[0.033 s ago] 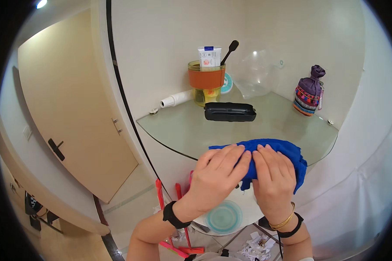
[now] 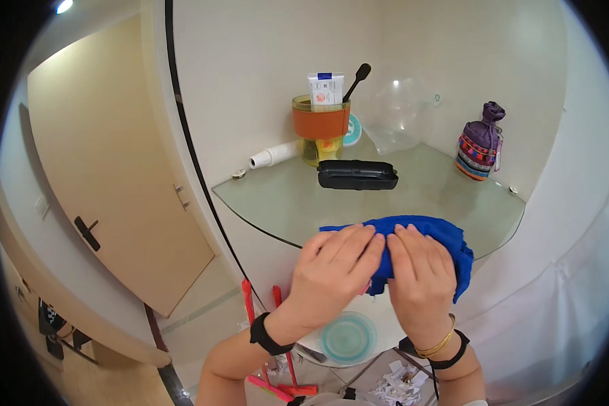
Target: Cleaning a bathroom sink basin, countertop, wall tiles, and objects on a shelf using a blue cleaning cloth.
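A bright blue cloth (image 2: 426, 233) lies bunched across the front edge of the glass corner shelf (image 2: 426, 196). My left hand (image 2: 338, 267) grips its left part, fingers curled over the top. Beside it my right hand (image 2: 421, 274) clasps the right part, with the fingertips of both hands close together. The thumbs and the underside of the cloth are mostly hidden. Farther back on the shelf rests an open black glasses case (image 2: 357, 175), apart from the hands.
Behind the case stands a cup with an orange band (image 2: 321, 123), holding a white tube (image 2: 326, 89) and a black toothbrush (image 2: 356, 82). A white tube (image 2: 275, 154) lies at left; a purple drawstring pouch (image 2: 479, 142) stands at right. Below are a round teal lid (image 2: 347, 338) and red-handled tools (image 2: 291, 365).
Both hands and the blue cloth have shifted slightly to the left. The things on the shelf stay where they were.
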The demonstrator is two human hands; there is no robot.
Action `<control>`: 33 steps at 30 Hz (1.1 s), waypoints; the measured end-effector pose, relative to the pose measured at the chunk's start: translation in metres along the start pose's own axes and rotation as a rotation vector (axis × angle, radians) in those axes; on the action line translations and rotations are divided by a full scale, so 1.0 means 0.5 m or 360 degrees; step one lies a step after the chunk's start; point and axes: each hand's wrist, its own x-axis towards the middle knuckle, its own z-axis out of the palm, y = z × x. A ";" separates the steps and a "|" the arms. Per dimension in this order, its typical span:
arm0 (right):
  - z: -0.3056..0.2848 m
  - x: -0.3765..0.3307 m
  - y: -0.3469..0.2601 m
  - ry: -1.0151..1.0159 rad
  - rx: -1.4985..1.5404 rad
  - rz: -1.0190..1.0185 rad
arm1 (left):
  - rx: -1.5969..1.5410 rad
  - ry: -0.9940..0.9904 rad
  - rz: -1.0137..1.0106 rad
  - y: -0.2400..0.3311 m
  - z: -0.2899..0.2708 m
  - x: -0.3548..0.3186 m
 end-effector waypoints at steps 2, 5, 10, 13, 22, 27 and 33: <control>0.011 0.017 -0.026 0.0020 -0.0003 -0.0005 | -0.0008 0.0009 -0.0026 -0.024 -0.012 -0.007; 0.030 0.035 -0.063 -0.0020 0.0006 -0.0025 | -0.0045 -0.0006 -0.0073 -0.064 -0.033 -0.019; 0.075 0.075 -0.114 -0.0158 0.0035 -0.0041 | 0.0147 -0.0005 -0.0188 -0.134 -0.040 -0.032; 0.113 0.096 -0.153 -0.0135 -0.0110 -0.0052 | 0.0219 0.0005 -0.0326 -0.155 -0.052 -0.040; 0.084 0.063 -0.093 -0.0085 0.0045 -0.0176 | 0.0221 -0.0041 -0.0273 -0.102 -0.036 -0.023; 0.028 0.008 0.011 0.0014 0.0268 -0.0175 | 0.0247 -0.0168 -0.0156 -0.005 -0.022 0.016; -0.015 -0.044 0.134 0.0055 0.0356 -0.0113 | 0.0230 -0.0290 -0.0145 0.116 0.024 0.070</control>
